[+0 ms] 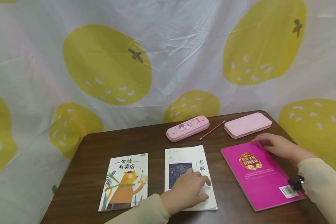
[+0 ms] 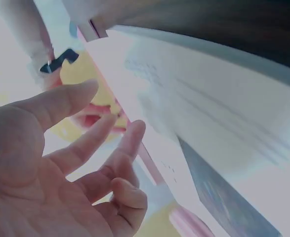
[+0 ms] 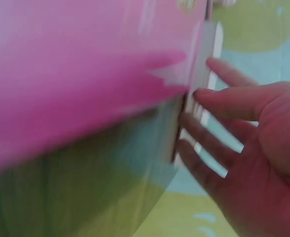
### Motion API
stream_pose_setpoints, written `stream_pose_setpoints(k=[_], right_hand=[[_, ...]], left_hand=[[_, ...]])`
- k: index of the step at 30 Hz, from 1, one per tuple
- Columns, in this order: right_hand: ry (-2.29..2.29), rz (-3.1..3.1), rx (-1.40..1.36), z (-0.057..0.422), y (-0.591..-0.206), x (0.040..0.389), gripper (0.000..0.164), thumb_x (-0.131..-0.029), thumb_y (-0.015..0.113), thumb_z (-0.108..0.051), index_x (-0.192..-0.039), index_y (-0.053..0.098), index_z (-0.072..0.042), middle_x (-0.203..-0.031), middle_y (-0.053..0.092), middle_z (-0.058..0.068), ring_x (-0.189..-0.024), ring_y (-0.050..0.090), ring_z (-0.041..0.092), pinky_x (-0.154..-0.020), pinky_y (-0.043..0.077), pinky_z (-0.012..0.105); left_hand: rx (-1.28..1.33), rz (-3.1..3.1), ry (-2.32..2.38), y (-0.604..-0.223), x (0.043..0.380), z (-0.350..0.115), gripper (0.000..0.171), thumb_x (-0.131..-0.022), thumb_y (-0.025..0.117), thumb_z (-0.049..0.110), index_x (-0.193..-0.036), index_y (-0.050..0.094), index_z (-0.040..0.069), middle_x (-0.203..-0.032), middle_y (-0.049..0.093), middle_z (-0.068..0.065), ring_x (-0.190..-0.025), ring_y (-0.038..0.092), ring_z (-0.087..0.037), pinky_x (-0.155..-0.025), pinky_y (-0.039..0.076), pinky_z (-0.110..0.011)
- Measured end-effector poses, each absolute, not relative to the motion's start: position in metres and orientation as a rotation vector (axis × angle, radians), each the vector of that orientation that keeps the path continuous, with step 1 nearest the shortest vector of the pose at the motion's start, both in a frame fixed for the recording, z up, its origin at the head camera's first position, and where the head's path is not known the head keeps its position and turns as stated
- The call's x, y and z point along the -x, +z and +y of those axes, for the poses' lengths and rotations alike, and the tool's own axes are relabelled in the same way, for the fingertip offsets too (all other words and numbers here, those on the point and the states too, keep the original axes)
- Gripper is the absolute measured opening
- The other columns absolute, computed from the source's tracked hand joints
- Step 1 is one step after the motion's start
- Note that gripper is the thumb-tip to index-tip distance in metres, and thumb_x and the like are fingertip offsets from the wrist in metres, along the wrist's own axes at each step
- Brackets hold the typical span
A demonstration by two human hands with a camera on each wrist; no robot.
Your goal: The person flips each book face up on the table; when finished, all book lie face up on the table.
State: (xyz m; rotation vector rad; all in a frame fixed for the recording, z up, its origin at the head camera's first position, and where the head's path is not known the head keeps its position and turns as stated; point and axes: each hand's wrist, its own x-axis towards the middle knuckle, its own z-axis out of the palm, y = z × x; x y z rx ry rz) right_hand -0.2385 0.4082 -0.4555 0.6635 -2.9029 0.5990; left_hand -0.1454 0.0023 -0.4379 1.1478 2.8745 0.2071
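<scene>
In the head view, a white book (image 1: 172, 156) with a dark picture lies face up at the middle of the table. Over its lower half is my left hand (image 1: 186, 191), fingers spread and loosely bent, holding nothing. The left wrist view shows that hand (image 2: 65, 182) with a gap between its fingers and the white cover. To the right lies a magenta book (image 1: 264, 183), barcode side up. My right hand (image 1: 278, 146) is at its far right corner, fingers extended and gripping nothing; in the right wrist view, the fingers (image 3: 209, 140) are beside the book's edge, contact unclear.
A book with a bear on its cover (image 1: 126, 183) lies at the left of the brown table (image 1: 92, 161). Along the back are a pink pencil case with a rabbit (image 1: 187, 128), a red pencil (image 1: 212, 130) and a plain pink case (image 1: 247, 123). A lemon-print curtain (image 1: 168, 62) hangs behind.
</scene>
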Motion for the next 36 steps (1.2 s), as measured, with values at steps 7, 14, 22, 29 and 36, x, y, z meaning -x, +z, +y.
stream_pose_setpoints(k=[7,14,22,29,36], right_hand=[[0.831,-2.734,-0.901,0.43,-0.473,0.233,0.05,-0.075,0.07,0.022,-0.118,0.073,-0.004,-0.129,0.064,-0.017,-0.12,0.046,-0.02,-0.093,0.039,0.002],[0.95,-2.71,-1.01,0.434,-0.48,0.239,0.049,-0.083,0.066,0.019,-0.127,0.069,-0.004,-0.138,0.05,-0.031,-0.127,0.038,-0.024,-0.097,0.034,0.001],[0.738,-2.724,-0.989,0.439,-0.482,0.243,0.059,-0.074,0.079,0.014,-0.128,0.069,-0.006,-0.125,0.068,0.015,-0.124,0.042,-0.021,-0.094,0.04,0.005],[0.698,-2.717,-0.985,0.442,-0.482,0.245,0.061,-0.071,0.082,0.012,-0.127,0.07,-0.007,-0.123,0.068,0.015,-0.122,0.044,-0.019,-0.091,0.043,0.007],[0.728,-2.723,-0.976,0.441,-0.481,0.245,0.059,-0.068,0.086,0.01,-0.123,0.069,-0.004,-0.119,0.068,0.01,-0.116,0.047,-0.018,-0.085,0.053,0.017]], left_hand=[[-1.19,2.891,0.165,-0.449,0.137,0.053,0.055,-0.085,0.08,0.053,-0.133,0.063,0.033,-0.109,0.071,0.015,-0.093,0.056,-0.005,-0.066,0.041,-0.018],[-1.135,2.767,0.209,-0.463,0.124,0.095,0.061,-0.083,0.077,0.063,-0.135,0.057,0.037,-0.113,0.065,0.016,-0.096,0.053,-0.003,-0.067,0.044,-0.022],[-1.007,2.761,0.174,-0.464,0.113,0.123,0.065,-0.071,0.077,0.078,-0.123,0.06,0.043,-0.113,0.057,0.013,-0.102,0.047,-0.004,-0.07,0.044,-0.026],[-0.916,2.81,0.116,-0.463,0.108,0.139,0.07,-0.067,0.076,0.082,-0.112,0.061,0.031,-0.105,0.056,0.01,-0.095,0.042,-0.008,-0.068,0.041,-0.029],[-0.967,2.85,0.031,-0.465,0.112,0.142,0.061,-0.076,0.078,0.071,-0.112,0.064,0.024,-0.106,0.061,0.008,-0.093,0.044,-0.01,-0.068,0.042,-0.03]])
